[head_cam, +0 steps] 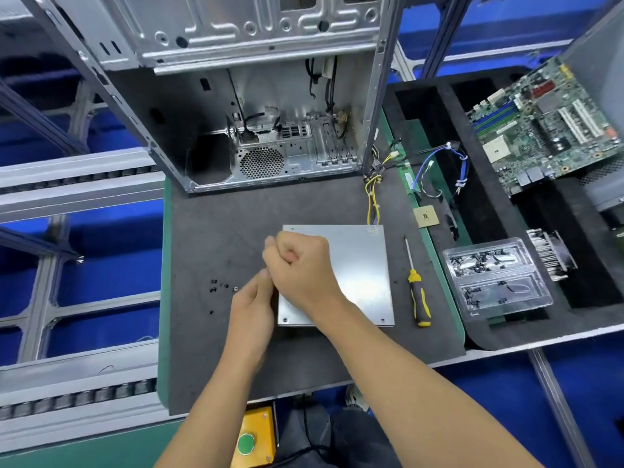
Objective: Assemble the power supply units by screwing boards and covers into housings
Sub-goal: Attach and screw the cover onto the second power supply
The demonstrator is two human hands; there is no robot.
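Standing right behind them at the desk (202, 383): nearest is a yellow box with a green button (245, 444), tucked under the edge. Then the two hands, both over the left side of the power supply unit (354, 265), which lies flat in the middle of the dark mat with its silver cover up. The right hand (300, 265) is curled into a fist above the cover's left edge; whether its grip is closed on a driver or a screw I honestly can't tell, nothing pokes out. The left hand (251, 305) sits just beside it, fingertips pressed together like it's pinching something tiny, probably a screw.

My guess: they're starting a screw at the left edge of the cover. Next move needs it lined up square with its hole before tightening.

Counts: about six loose black screws (219, 287) left of the unit, one yellow-and-black screwdriver (418, 298) lying unused to its right, one clear two-pocket tray of screws (496, 278), one small chip (426, 216), one motherboard (547, 130), and one open PC case (256, 96) at the back.
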